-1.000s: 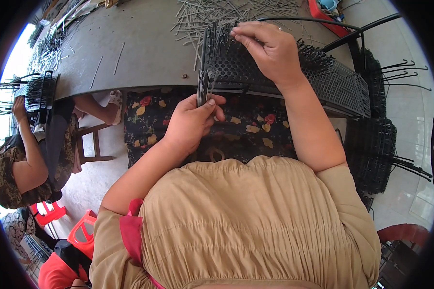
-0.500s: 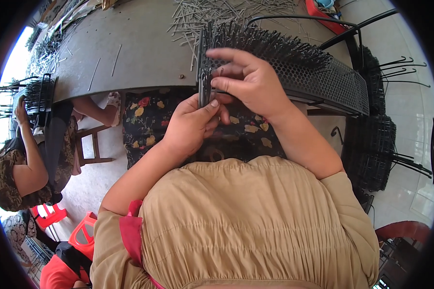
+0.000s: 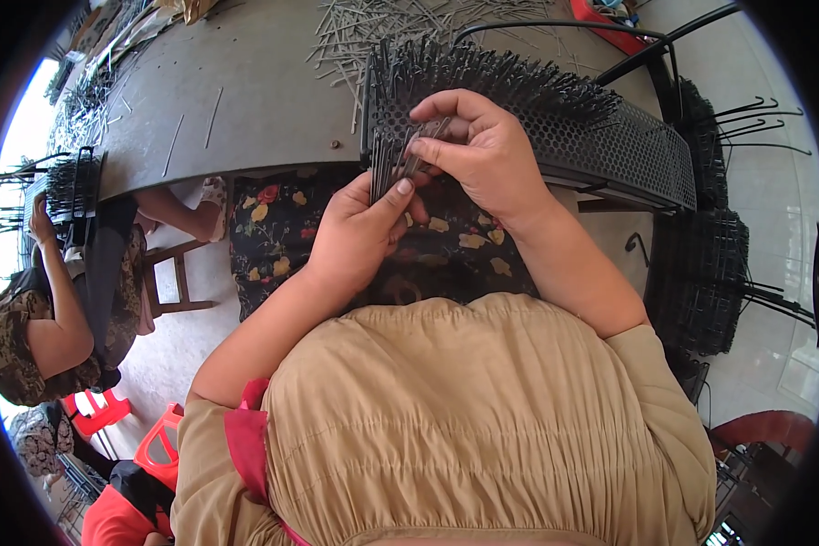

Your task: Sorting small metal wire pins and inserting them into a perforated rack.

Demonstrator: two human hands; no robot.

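My left hand (image 3: 359,223) is closed round the lower ends of a bundle of thin dark metal strips (image 3: 382,171), thumb pressed on top. The strips point up and away, their upper ends slightly fanned. At the right side of the bundle, my right hand (image 3: 487,159) pinches thin strips between thumb and bent fingers; how many is unclear. Just beyond both hands, a long black perforated metal rack (image 3: 651,162) stands at the table edge, with rows of dark strips (image 3: 519,77) sticking up from it.
Loose grey strips (image 3: 346,41) lie scattered across the far part of the grey table (image 3: 264,100). A black bar (image 3: 555,30) arches over the rack. More filled racks (image 3: 701,282) stand at the right. On the left, another person's arm (image 3: 59,282) reaches to a similar rack (image 3: 73,187).
The strips in my left hand have spread from a tight stack into a loose fan. My right thumb and fingers have closed on strips at its side.
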